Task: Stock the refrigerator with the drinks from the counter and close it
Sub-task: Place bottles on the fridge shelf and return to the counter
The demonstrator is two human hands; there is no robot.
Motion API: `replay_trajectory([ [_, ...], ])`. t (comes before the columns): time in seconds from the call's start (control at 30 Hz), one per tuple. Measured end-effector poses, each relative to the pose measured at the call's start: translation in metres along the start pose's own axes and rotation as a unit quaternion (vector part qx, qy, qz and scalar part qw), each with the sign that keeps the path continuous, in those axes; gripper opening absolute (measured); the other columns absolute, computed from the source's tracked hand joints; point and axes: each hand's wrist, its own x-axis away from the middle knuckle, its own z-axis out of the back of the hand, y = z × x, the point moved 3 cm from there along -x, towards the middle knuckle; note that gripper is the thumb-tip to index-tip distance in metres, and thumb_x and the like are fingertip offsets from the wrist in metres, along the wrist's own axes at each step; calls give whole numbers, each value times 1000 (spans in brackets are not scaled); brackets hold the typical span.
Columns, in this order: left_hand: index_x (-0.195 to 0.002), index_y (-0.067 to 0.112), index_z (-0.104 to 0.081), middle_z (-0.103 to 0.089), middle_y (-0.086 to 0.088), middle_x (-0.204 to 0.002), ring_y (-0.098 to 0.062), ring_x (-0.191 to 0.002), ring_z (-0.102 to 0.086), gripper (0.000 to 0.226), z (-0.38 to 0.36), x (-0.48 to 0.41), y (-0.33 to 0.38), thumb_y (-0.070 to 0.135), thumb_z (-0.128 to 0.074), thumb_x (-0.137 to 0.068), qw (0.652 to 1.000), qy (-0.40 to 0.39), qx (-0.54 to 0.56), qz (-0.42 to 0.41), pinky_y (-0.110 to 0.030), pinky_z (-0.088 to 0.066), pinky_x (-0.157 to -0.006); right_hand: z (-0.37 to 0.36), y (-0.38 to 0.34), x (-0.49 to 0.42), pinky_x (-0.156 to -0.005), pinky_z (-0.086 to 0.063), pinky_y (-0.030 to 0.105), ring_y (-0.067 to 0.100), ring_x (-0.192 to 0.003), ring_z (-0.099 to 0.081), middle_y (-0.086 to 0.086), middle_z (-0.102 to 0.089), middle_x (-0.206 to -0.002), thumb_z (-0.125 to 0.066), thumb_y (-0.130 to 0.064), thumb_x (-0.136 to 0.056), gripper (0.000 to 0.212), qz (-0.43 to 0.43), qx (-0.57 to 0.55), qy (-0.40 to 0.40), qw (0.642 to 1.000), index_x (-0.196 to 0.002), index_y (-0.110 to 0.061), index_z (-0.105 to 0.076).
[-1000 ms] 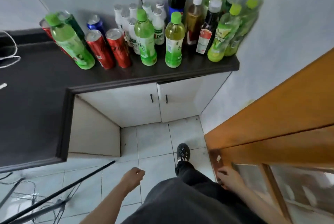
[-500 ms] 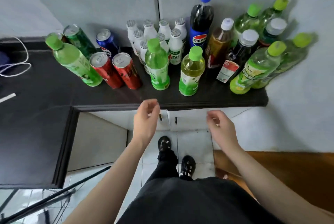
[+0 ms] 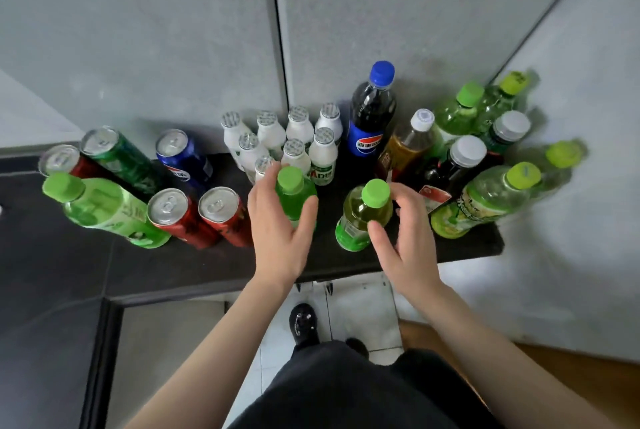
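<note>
Left hand wraps the green bottle, thumb across its front. Right hand clasps the yellow bottle. Both bottles stand on the counter.

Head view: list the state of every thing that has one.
Left hand, gripping the green bottle.
Right hand, curled round the yellow bottle.
Green bottle, capped, upright.
Yellow bottle, capped, upright on the counter.
Cola bottle, capped, upright.
Red cans, unopened, upright.
Cabinet doors, shut.
</note>
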Motion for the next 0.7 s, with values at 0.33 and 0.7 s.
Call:
replay_trajectory([
  [0.33,-129,23,-43,-50,2,-125,-11,-119,-47,39,-3,-13,-16,38,-45,-93,995,-63,83,-13,-20,-33,-104,-16,3,-6,-101,-39,24,14,-119,-50,6,-53,-126,-48,-34,-91,51,-32,-34,12,999,-130,-1,-46],
  [0.7,-90,39,-54,-59,10,-94,-16,-92,-56,8,4,-24,-3,45,-51,-86,982,-4,162,93,-39,-47,-86,-19,-3,-18,-94,-41,20,15,-106,-54,3,-56,-113,-44,-33,-94,38,-35,-40,25,998,-118,-4,-53],
])
